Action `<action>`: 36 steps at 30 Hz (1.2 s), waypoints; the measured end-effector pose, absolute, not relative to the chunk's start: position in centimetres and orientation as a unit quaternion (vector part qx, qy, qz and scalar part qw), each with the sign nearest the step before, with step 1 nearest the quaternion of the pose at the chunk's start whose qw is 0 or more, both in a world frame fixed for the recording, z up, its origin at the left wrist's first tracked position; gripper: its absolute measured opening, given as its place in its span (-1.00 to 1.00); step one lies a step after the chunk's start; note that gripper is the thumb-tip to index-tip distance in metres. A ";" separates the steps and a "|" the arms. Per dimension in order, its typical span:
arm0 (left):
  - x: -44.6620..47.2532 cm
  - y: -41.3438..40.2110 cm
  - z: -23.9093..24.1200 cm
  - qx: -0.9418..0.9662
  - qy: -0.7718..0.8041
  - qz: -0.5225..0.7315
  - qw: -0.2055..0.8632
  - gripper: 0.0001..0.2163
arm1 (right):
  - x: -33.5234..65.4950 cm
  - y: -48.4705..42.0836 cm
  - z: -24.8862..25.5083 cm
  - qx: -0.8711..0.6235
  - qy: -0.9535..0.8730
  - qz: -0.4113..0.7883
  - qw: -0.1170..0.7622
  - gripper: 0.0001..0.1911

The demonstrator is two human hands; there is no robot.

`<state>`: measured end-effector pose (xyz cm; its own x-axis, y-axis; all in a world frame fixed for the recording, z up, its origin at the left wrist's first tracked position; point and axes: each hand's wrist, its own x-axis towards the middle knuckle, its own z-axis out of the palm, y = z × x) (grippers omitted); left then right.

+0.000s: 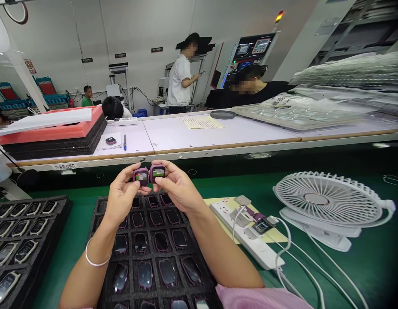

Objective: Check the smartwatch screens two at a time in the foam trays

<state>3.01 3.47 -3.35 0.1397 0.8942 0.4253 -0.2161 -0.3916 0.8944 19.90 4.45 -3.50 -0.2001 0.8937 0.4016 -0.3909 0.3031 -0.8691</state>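
Observation:
My left hand (123, 191) pinches a purple smartwatch case (141, 176) with a lit screen, its thumb on the lower edge. Close beside it, my right hand (173, 182) grips a second purple smartwatch case (158, 172), also lit with a green band on the display. The two cases are side by side and seem to touch. Below both forearms lies a black foam tray (149, 249) with rows of purple watch cases, dark screens up. My forearms cover parts of this tray.
At left is another foam tray (54, 240) of pale-framed watch cases. A white power strip (240, 238) with cables and a white fan (318, 201) stand at right. Beyond, a raised shelf (173, 133) carries red and black foam (67, 128) and plastic trays (295, 113). Several people are behind it.

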 end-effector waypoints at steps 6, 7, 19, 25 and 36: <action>3.2 3.3 -3.3 0.588 0.303 0.586 0.468 -0.66 | 19.7 4.6 -3.7 -0.239 -0.540 0.547 0.594 -0.64; 3.2 3.3 -3.3 0.588 0.306 0.585 0.467 -0.66 | 19.7 4.6 -3.7 -0.240 -0.539 0.546 0.594 -0.65; 2.9 3.7 -2.4 0.573 0.280 0.590 0.495 -0.63 | 19.8 4.6 -2.8 -0.239 -0.545 0.538 0.597 -0.62; 2.3 5.0 0.5 0.574 0.250 0.614 0.480 -0.61 | 19.6 6.5 0.1 -0.172 -0.559 0.564 0.583 -0.70; 1.4 7.6 6.2 0.650 0.196 0.648 0.344 -0.47 | 18.5 9.9 7.3 -0.089 -0.631 0.512 0.576 -0.73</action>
